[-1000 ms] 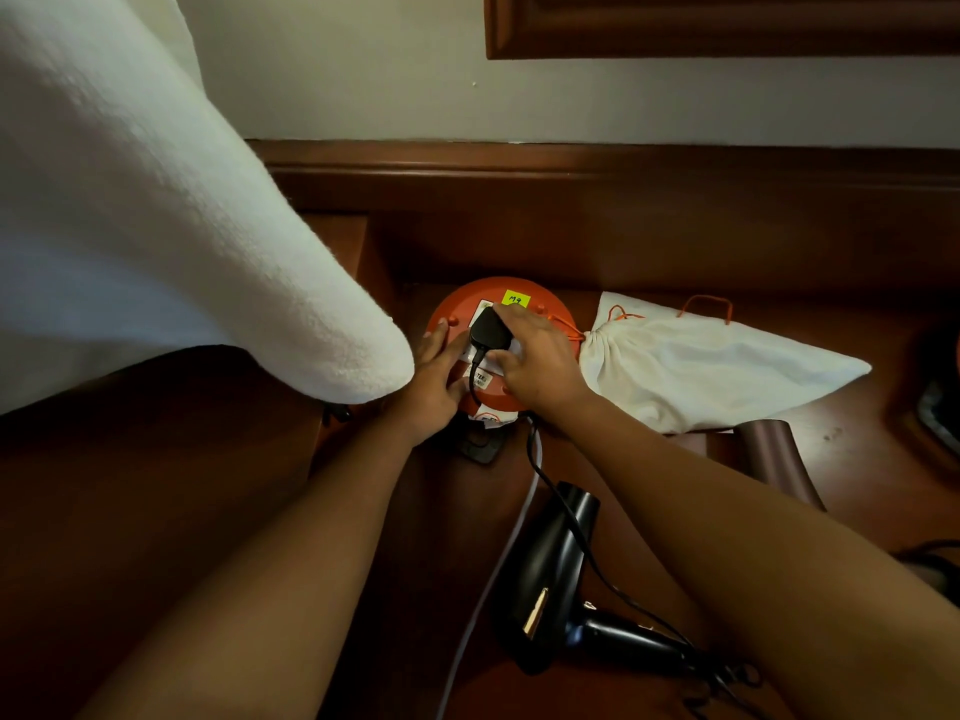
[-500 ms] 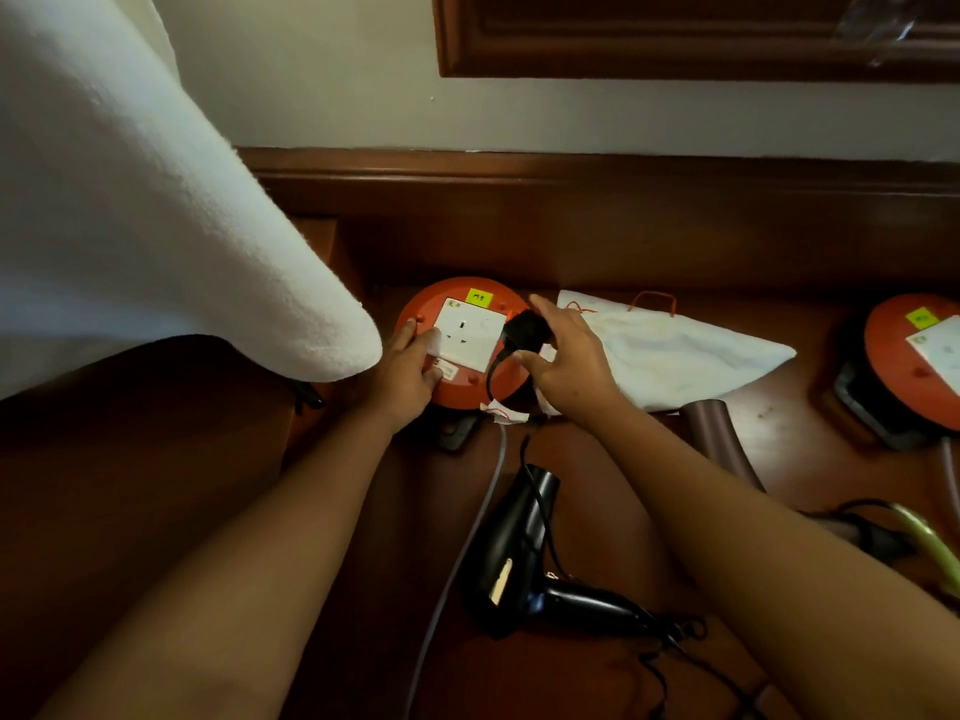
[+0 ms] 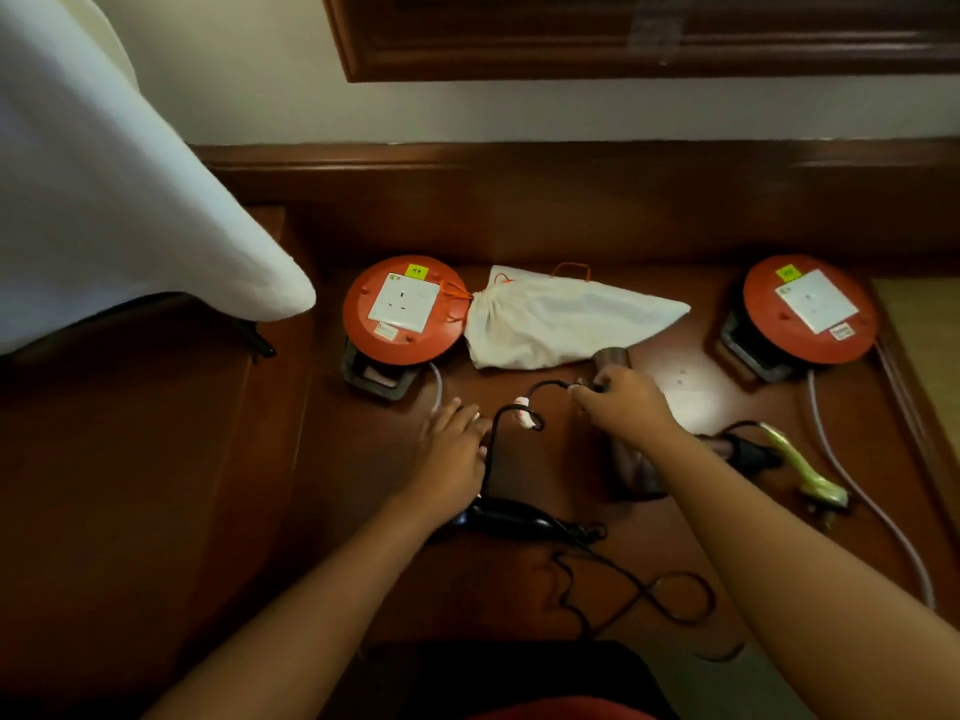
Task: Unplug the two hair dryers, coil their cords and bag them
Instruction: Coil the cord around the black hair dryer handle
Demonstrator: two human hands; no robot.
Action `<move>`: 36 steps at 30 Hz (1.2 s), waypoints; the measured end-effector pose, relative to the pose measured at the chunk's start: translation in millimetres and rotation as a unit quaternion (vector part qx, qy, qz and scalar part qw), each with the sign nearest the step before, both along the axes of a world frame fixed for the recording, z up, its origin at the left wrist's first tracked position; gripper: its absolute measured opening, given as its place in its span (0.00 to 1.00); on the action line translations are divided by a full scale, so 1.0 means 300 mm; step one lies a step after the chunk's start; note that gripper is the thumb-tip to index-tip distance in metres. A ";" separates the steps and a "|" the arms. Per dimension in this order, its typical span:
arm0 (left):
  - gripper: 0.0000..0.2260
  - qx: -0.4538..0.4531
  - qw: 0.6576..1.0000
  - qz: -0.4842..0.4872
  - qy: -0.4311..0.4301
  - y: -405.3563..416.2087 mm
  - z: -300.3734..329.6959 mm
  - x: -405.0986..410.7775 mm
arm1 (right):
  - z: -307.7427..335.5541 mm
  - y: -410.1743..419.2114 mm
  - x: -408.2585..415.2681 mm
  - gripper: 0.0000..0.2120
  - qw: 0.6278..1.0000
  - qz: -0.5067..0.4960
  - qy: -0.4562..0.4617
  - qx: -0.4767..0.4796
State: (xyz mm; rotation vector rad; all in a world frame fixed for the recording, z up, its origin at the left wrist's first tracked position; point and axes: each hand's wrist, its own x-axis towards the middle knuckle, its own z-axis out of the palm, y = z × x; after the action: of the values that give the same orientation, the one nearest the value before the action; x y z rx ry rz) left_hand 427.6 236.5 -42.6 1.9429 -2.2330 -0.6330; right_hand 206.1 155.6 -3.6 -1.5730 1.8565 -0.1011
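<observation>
Plug's out of the left reel (image 3: 402,310) now; right hand (image 3: 626,405) pinches the black cord (image 3: 540,389), left hand (image 3: 452,452) rests loose on the black dryer (image 3: 511,517).

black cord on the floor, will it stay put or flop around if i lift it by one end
Probably floppy: the black cord lies in loose loops and arches limply between the hands. It looks thin, so likely light. The loops may tangle as it lifts.
</observation>
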 end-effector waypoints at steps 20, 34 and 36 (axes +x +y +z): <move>0.20 0.184 0.948 -0.164 -0.201 0.130 -0.042 -0.144 | -0.189 0.551 -0.412 0.21 0.991 -0.106 -0.044 0.070; 0.19 0.161 0.934 -0.177 -0.267 0.167 -0.036 -0.122 | -0.191 0.528 -0.507 0.37 0.993 -0.101 -0.039 0.044; 0.19 0.153 0.936 -0.165 -0.271 0.171 -0.020 -0.119 | -0.197 0.534 -0.491 0.36 0.997 -0.055 0.042 0.023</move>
State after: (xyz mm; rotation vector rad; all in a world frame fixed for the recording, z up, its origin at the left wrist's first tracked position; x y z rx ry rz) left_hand 391.8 287.7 -48.7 2.0983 -3.0052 -0.5553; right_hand 58.8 315.7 -62.7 -1.4641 1.9962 -0.0412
